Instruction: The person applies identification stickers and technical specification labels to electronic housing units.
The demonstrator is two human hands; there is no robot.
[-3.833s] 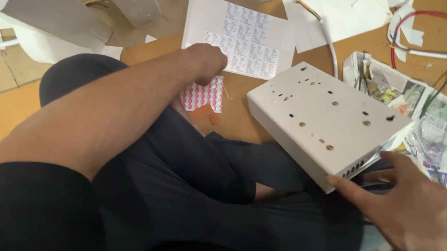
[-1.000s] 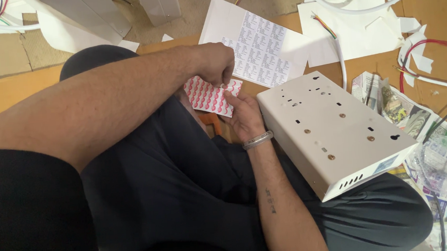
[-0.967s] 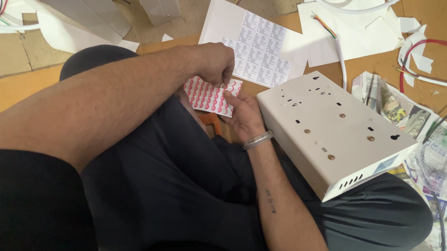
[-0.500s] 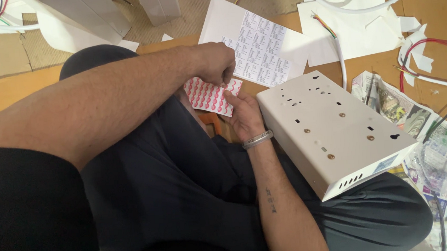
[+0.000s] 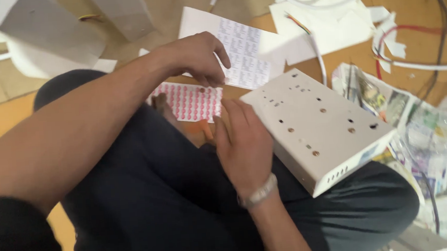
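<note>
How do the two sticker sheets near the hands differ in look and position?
The red sticker sheet carries rows of red-and-white labels; the white sticker sheet has small pale labels with dark print. The red one is smaller and lies by the knee, under the left hand and at the right hand fingertips; the white one lies farther away on the floor. Both lie flat.
</note>
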